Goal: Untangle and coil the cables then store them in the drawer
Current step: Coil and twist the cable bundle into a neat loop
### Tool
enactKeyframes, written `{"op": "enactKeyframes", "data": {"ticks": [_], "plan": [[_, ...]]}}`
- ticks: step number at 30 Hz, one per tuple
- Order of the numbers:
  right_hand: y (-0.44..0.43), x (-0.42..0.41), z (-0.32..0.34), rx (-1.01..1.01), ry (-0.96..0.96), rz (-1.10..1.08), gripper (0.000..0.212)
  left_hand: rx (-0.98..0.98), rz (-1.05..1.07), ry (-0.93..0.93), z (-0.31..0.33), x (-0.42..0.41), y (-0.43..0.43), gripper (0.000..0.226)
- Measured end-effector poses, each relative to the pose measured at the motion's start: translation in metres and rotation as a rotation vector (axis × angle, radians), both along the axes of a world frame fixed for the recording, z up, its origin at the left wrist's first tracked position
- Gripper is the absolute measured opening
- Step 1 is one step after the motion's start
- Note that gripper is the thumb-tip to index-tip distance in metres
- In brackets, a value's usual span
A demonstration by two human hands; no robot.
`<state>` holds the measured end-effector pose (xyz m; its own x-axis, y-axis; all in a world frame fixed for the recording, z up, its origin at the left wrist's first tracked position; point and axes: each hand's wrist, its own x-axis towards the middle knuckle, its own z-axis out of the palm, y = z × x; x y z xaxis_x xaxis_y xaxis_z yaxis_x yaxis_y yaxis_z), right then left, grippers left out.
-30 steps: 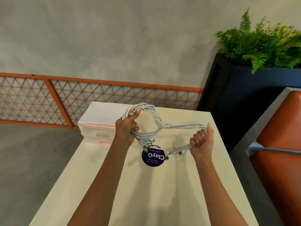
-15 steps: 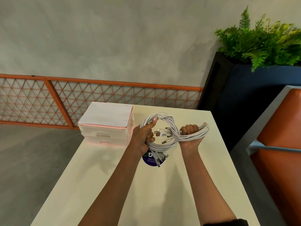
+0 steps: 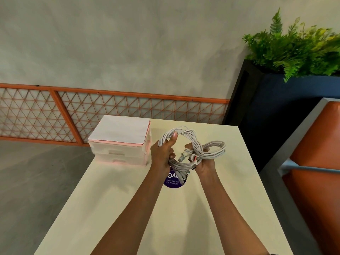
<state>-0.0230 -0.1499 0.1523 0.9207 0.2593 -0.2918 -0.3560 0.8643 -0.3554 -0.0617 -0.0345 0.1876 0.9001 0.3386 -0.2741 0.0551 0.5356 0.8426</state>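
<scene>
At the far left corner of the desk stands the small white and pink drawer unit. Its two drawers look closed, so I think one must be pulled out before anything goes in.

Next is my left hand, held above the middle of the desk. Its fingers are curled round the left loop of the white cable bundle, and the thumb lies up along the strands. The bundle is in the air between my two hands. It is folded like a figure eight, one loop on each side and a crossing in the middle. Several connectors hang loose near the crossing, over the round purple sticker on the desk.

My right hand grips the bundle from below at the crossing. The right loop stands out past it toward the right edge of the desk.

I judge these cables to be light and very soft, with some spring in them, so the loops will likely open if I release them. The jacket looks smooth, so single strands may slip out. The best place to hold is the crossing, where all strands meet, with the whole hand round it. The connector ends I would tuck in, not pull, because they could catch on the drawer.
</scene>
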Motion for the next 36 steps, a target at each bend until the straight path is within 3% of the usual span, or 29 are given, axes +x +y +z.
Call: {"op": "enactKeyframes", "data": {"ticks": [1,2,3,5,11,16,21,27,30,33,36], "plan": [[0.000,-0.002,0.003,0.026,0.028,-0.004,0.019,-0.006,0.029,0.000,0.000,0.002,0.001,0.015],[0.000,0.000,0.001,0.051,0.069,-0.017,0.031,-0.022,0.054,0.000,0.000,0.003,0.003,0.015],[-0.001,0.003,0.004,0.038,0.142,-0.006,0.029,-0.042,0.072,0.000,0.000,0.004,0.006,0.015],[-0.001,0.002,0.010,0.090,0.212,-0.002,0.011,-0.074,0.061,-0.004,-0.001,0.006,0.013,0.016],[0.002,-0.005,0.015,0.165,0.314,0.150,0.030,0.040,0.028,-0.008,-0.006,0.006,0.013,0.014],[0.010,-0.013,0.012,0.038,0.167,0.256,0.047,0.060,0.151,-0.002,-0.012,0.008,0.012,0.020],[0.015,-0.015,0.008,-0.056,0.017,0.195,0.042,0.098,0.297,0.020,-0.013,0.010,0.008,0.018],[0.013,-0.026,0.003,0.138,-0.004,0.119,0.043,0.183,0.379,-0.017,-0.010,0.015,0.016,0.014],[0.013,-0.031,0.006,0.060,-0.091,0.156,0.039,0.183,0.375,-0.052,-0.010,0.015,0.017,0.012],[0.013,-0.032,0.004,0.105,-0.123,0.196,0.061,0.177,0.370,-0.068,-0.007,0.016,0.019,0.013],[0.013,-0.032,-0.001,0.169,-0.154,0.258,0.062,0.185,0.375,-0.070,-0.003,0.015,0.017,0.013]]}}
